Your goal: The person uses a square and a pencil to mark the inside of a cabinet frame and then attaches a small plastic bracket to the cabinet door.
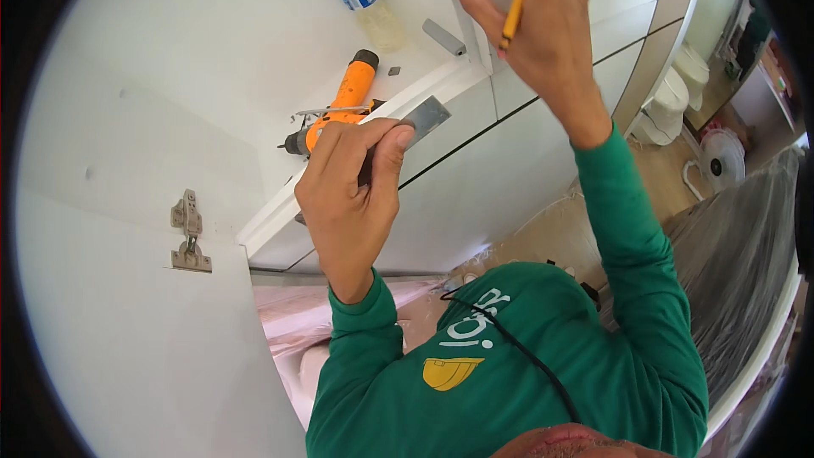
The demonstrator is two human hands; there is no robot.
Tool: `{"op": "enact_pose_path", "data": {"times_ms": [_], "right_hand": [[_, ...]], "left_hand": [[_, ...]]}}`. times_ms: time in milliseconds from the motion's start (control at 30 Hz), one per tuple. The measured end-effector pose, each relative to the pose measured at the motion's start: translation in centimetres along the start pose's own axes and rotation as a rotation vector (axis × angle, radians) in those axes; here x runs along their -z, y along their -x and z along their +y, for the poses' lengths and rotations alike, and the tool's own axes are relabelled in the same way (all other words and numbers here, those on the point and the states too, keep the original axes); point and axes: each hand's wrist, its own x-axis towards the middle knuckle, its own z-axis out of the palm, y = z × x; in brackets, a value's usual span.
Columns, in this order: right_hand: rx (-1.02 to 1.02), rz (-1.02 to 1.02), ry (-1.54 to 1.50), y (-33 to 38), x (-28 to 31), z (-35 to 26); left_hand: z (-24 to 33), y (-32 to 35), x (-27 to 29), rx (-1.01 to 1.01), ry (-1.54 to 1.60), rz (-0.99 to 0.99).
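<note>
My left hand (352,191) is closed around a flat grey metal tool (422,118), a square or ruler, held over the white countertop edge (280,212). My right hand (534,21) is raised higher and grips an orange pencil (515,2) against a white panel edge (471,21). An orange cordless drill (339,106) lies on the white counter just beyond my left hand. Both arms wear green sleeves.
A plastic water bottle (366,2) lies on the counter at the back. A metal cabinet hinge (188,233) sits on the open white door at left. White cabinet fronts (475,195) are below. A toilet (678,93), a fan (719,161) and plastic sheeting (738,263) are at right.
</note>
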Motion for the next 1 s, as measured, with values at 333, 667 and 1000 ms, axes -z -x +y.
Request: {"op": "enact_pose_path", "data": {"times_ms": [333, 667, 1000], "right_hand": [[-0.099, -0.031, 0.011, -0.8, 5.2, -0.6], [-0.134, -0.002, -0.08, 2.0, 18.2, 0.7], [-0.167, 0.213, 0.27, 2.6, 24.2, 1.1]], "left_hand": [[1.2, 0.4, -1.5, 0.011, 0.055, -0.047], [2.2, 0.2, -3.3, 0.05, -0.03, -0.135], [1.0, -2.6, -5.5, -0.138, -0.242, -0.113]]}}
